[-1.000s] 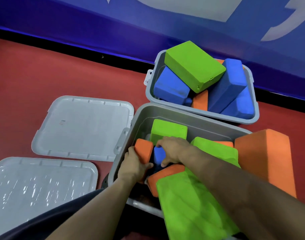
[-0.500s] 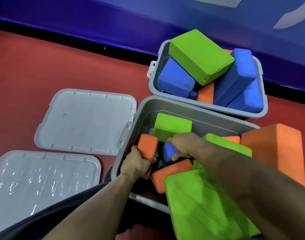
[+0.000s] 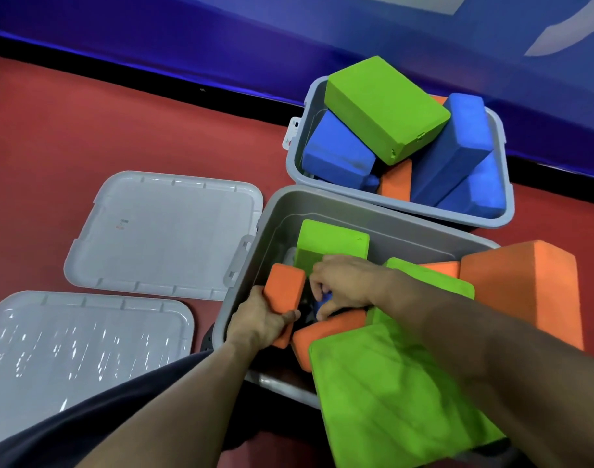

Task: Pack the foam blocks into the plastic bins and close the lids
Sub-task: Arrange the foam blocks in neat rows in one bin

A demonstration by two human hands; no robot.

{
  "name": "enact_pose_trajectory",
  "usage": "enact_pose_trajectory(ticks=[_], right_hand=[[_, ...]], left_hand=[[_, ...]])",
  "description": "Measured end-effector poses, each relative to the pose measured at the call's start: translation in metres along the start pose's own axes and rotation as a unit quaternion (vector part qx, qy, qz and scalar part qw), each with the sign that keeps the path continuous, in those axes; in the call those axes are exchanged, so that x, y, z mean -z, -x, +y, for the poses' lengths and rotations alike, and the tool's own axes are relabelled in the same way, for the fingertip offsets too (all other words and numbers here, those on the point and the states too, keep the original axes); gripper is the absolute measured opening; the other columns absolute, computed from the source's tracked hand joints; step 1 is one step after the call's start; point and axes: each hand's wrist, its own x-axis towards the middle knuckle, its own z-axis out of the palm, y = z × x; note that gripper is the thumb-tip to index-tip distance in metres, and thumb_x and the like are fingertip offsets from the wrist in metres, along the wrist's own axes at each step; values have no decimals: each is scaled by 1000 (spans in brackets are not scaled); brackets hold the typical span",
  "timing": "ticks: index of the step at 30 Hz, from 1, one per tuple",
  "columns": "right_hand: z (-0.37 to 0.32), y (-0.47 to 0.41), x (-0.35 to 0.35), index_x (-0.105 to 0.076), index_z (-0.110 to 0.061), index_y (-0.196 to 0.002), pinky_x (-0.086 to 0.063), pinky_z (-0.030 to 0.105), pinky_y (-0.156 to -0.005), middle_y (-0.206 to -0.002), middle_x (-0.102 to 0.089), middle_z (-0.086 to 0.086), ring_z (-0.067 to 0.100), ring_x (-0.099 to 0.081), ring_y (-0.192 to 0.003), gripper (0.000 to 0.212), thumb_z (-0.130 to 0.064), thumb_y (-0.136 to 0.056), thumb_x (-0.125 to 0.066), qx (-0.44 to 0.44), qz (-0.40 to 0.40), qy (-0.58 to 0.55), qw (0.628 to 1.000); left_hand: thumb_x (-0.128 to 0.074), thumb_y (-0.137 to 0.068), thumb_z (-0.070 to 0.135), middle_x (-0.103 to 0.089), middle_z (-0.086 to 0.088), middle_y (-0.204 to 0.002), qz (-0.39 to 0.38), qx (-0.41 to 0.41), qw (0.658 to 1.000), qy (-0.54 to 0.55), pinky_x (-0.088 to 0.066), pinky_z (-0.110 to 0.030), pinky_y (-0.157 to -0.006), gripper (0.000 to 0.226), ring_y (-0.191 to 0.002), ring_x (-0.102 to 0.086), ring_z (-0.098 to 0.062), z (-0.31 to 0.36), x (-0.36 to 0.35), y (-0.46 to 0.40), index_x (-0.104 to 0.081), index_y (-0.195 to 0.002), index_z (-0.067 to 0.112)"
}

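Two grey plastic bins stand open on the red floor. The near bin (image 3: 373, 211) holds green and orange foam blocks. My left hand (image 3: 258, 320) grips an upright orange block (image 3: 283, 290) at the bin's left side. My right hand (image 3: 342, 282) reaches into the middle and pinches a small blue block (image 3: 324, 305), mostly hidden under the fingers. A big green block (image 3: 390, 400) lies over the bin's near right corner. The far bin (image 3: 506, 197) is heaped with blue blocks, an orange one and a green block (image 3: 383, 106) on top.
Two grey lids lie flat on the floor to the left, one (image 3: 167, 231) beside the near bin, the other (image 3: 83, 349) nearer me. A large orange block (image 3: 531, 292) leans at the near bin's right edge. A blue wall runs behind.
My right hand has pushed the blue block lower between the others, so less of it shows. My left hand keeps its hold on the orange block, now standing slightly higher.
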Motion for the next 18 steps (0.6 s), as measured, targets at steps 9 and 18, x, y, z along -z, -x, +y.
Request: enact_pose_trajectory(ticks=[9,18], right_hand=[[-31,-12,-17,-59,-34,-138,-37,32,-92,-127,-64,2,23,-56,-119,50,-47,-90,-67,72,-139,53,986],[-15,-20,-20,-55,-45,-138,-27,38,-101,-132,-53,-2,14,-36,-120,53,-62,-89,-63,36,-181,107,977]], left_hand=[[-79,-73,60,-67,-6,-122,-14,1,1000,-2,-50,-42,-97,77,-113,-63,-33,-3,-4,-3,-44,-130,23],[-80,-72,58,-66,-4,-125,-1,-4,1000,30,-49,-40,-97,83,-116,-62,-30,-9,-8,-8,-41,-138,26]])
